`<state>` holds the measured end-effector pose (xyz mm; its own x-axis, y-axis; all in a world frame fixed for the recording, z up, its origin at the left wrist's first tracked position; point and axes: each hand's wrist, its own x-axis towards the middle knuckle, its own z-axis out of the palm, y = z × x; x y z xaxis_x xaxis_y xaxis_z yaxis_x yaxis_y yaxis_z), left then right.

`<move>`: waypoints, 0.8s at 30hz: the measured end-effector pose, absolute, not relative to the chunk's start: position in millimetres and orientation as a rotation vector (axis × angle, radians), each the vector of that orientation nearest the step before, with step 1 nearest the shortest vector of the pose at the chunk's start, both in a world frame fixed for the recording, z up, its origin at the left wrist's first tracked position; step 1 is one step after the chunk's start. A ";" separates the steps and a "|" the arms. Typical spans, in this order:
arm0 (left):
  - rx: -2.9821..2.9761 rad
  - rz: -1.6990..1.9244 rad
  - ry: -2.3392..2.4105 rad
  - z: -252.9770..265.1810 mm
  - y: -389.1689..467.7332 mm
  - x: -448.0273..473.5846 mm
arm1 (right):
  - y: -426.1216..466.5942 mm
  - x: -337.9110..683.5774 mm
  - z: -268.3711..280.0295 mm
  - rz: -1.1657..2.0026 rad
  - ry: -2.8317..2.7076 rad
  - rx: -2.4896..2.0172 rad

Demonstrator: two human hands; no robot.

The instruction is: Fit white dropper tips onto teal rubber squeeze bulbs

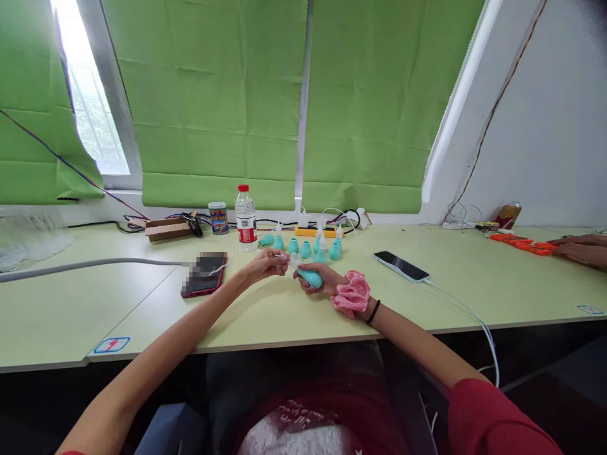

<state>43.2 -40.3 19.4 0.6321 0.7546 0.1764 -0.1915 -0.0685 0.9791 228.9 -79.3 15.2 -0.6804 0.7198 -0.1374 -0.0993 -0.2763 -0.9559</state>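
My right hand (pixel 325 281), with a pink scrunchie and a dark band at the wrist, is wrapped round a teal squeeze bulb (pixel 310 277). A small clear piece (pixel 294 260) shows at the upper left of the bulb; whether it is joined to it I cannot tell. Close by on the left, my left hand (pixel 270 264) pinches with its fingertips, but what they hold is too small to name. Just behind both hands stand several teal bulbs (pixel 334 251), some with clear pointed nozzles (pixel 322 242). One teal bulb (pixel 266 240) lies on its side.
A water bottle (pixel 246 221), a can (pixel 219 218) and a cardboard tray (pixel 171 229) stand along the table's back. Phones lie left (pixel 203 275) and right (pixel 401 265), with cables. An orange power strip (pixel 318 232) sits behind. Another person's hands (pixel 583 249) are near orange pieces (pixel 521 244).
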 end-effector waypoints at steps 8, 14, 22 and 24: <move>2.047 0.935 0.864 38.2 -35.3 27.7 | -79.1 243.2 32.1 1.235 -1.650 -0.657; 2.760 0.528 1.796 20.7 -15.0 -3.3 | -57.1 311.8 32.4 0.549 -1.575 -1.018; 2.865 0.457 1.505 9.6 -14.3 9.2 | -34.1 365.4 3.1 -0.008 -1.643 -1.542; 2.851 0.594 1.371 6.7 -14.7 16.7 | -30.2 365.5 0.0 -0.040 -1.655 -1.585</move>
<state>16.7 -14.7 6.7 0.5695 0.7394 0.3592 0.7678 -0.6345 0.0886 365.5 -30.2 0.0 0.1337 0.8159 0.5626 0.8423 0.2056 -0.4983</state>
